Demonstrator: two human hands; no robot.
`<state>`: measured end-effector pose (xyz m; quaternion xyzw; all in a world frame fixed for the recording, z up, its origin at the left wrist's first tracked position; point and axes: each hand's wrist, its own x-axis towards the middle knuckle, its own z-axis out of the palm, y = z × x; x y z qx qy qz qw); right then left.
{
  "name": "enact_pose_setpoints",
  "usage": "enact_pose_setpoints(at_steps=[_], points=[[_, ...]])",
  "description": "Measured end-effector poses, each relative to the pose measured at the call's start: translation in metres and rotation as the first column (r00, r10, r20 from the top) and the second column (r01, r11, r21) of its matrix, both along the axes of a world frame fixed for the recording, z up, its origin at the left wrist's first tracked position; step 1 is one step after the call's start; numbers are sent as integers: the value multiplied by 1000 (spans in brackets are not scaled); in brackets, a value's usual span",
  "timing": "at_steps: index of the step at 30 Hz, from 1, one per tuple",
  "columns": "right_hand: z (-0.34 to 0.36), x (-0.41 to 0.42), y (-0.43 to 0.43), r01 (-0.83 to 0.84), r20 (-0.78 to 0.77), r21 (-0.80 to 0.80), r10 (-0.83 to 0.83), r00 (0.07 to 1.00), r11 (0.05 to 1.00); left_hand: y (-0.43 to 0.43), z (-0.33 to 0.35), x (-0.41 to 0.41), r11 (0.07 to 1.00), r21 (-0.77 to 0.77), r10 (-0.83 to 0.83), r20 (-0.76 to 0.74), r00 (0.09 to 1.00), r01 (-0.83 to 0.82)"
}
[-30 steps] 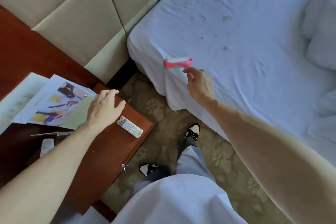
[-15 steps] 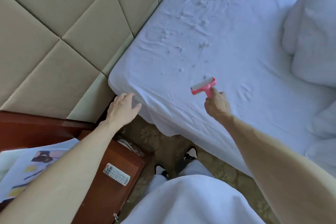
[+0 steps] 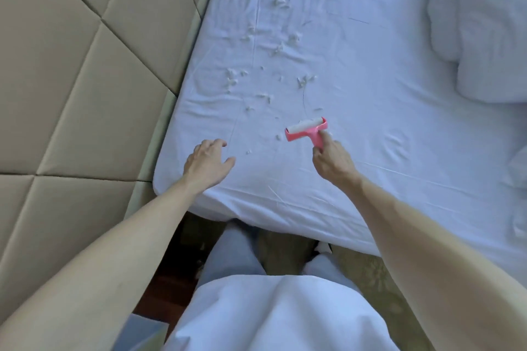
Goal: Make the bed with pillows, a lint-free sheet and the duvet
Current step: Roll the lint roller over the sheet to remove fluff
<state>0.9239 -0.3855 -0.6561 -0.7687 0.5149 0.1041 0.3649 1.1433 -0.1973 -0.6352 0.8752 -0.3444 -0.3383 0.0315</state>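
A white sheet covers the bed, strewn with several bits of white lint near the head end. My right hand grips the handle of a pink lint roller, whose white roll lies on the sheet just below the lint. My left hand rests on the sheet's near corner with fingers spread and holds nothing. A white pillow or bunched duvet lies at the right edge of the bed.
A padded beige headboard runs along the left of the bed. My legs and white garment stand against the mattress edge over patterned carpet. A strip of reddish wood shows at lower left.
My view has swung from the bedside table onto the bed. My left hand moved from the table to the sheet's corner. My right hand carried the roller onto the sheet, toward the lint.
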Motion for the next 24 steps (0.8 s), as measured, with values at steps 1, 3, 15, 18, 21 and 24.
enact_pose_setpoints(at_steps=[1,3,15,18,21,24], points=[[-1,18,-8,12,1,-12,-12,1000,1000,-7,-4,17,1000,0,-4,2,1000,4],[-4,52,-14,74,1,-5,-74,997,997,-14,-12,52,1000,26,3,-13,1000,-2],[-55,69,96,154,27,-5,-153,988,988,-38,-92,103,999,17,27,-17,999,-27],[-67,57,113,81,48,-13,-80,996,997,-33,-116,92,997,13,72,-3,997,-72],[-78,49,120,49,67,4,-49,997,999,-23,-132,81,995,12,103,10,995,-103],[-88,49,128,35,85,12,-36,996,999,-12,-144,72,990,-2,142,30,989,-142]])
